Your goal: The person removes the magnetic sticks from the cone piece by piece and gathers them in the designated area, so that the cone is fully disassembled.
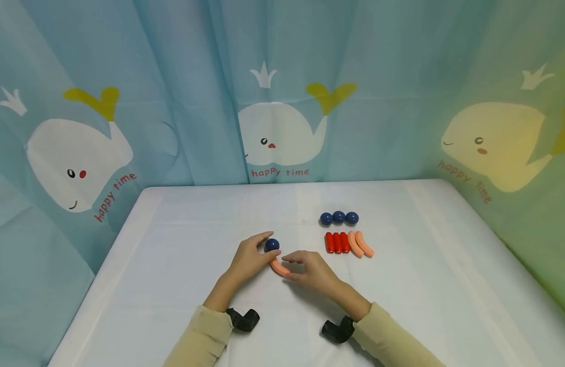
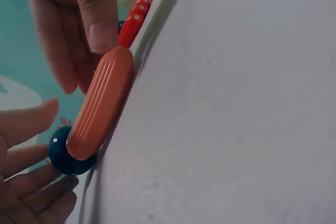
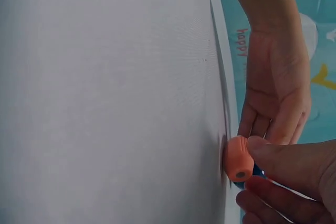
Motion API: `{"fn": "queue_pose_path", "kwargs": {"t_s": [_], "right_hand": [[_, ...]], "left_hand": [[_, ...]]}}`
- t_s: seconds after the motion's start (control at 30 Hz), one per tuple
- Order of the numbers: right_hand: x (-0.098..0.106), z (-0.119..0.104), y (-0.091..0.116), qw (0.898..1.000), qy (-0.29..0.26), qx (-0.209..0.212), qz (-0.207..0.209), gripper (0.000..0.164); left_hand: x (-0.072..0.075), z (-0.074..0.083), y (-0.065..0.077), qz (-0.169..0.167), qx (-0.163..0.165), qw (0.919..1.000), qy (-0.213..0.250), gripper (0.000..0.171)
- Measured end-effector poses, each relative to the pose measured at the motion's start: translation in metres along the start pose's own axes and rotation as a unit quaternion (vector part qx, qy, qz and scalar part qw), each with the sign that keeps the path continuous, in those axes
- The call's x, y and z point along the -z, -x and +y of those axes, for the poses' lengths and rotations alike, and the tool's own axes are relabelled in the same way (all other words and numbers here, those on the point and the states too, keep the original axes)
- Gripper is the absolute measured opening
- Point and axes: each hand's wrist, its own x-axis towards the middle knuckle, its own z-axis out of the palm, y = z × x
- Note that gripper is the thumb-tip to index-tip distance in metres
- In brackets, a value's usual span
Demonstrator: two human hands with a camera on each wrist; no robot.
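In the head view, a dark blue ball (image 1: 272,245) lies between the thumb and forefinger of my left hand (image 1: 247,261). A curved orange rod (image 1: 278,267) reaches from the ball toward my right hand (image 1: 313,271). The rod has grooves along its side, and a dark disc shows in its end in the right wrist view. My right thumb (image 3: 270,156) is at that free end, the forefinger apart from the rod. In the left wrist view, the left fingers (image 2: 31,182) lie loosely beside the ball, with the thumb spread away. The ball and rod appear to touch.
Behind my right hand, three blue balls (image 1: 339,217) stand in a row. Nearer lie three short red rods (image 1: 338,242) side by side, with two curved orange rods (image 1: 360,244) at their right. A whale-print curtain (image 1: 195,127) hangs beyond the white table (image 1: 172,285).
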Motion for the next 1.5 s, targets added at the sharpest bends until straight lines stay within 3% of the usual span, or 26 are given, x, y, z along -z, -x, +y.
{"fn": "queue_pose_path", "kwargs": {"t_s": [0.27,0.63,0.83,1.07,1.5], "right_hand": [[-0.004,-0.004,-0.004,0.999,0.025,0.037,-0.007,0.025],[-0.005,-0.004,-0.005,0.999,0.034,0.028,-0.002,0.018],[0.000,-0.004,0.000,0.999,0.043,0.020,0.017,0.016],[0.012,0.000,0.010,0.999,0.040,-0.013,0.016,0.016],[0.043,0.015,0.026,0.996,0.039,-0.054,0.054,0.023]], "left_hand": [[0.002,-0.008,-0.004,-0.024,-0.018,0.9987,0.040,0.040],[0.001,-0.012,-0.006,-0.026,-0.051,0.9958,0.071,0.033],[-0.002,-0.009,-0.011,-0.030,-0.053,0.9971,0.046,0.032],[-0.010,-0.004,-0.031,-0.036,-0.049,0.9978,-0.027,0.032],[-0.026,-0.001,-0.055,-0.044,-0.041,0.9973,-0.043,0.033]]}}
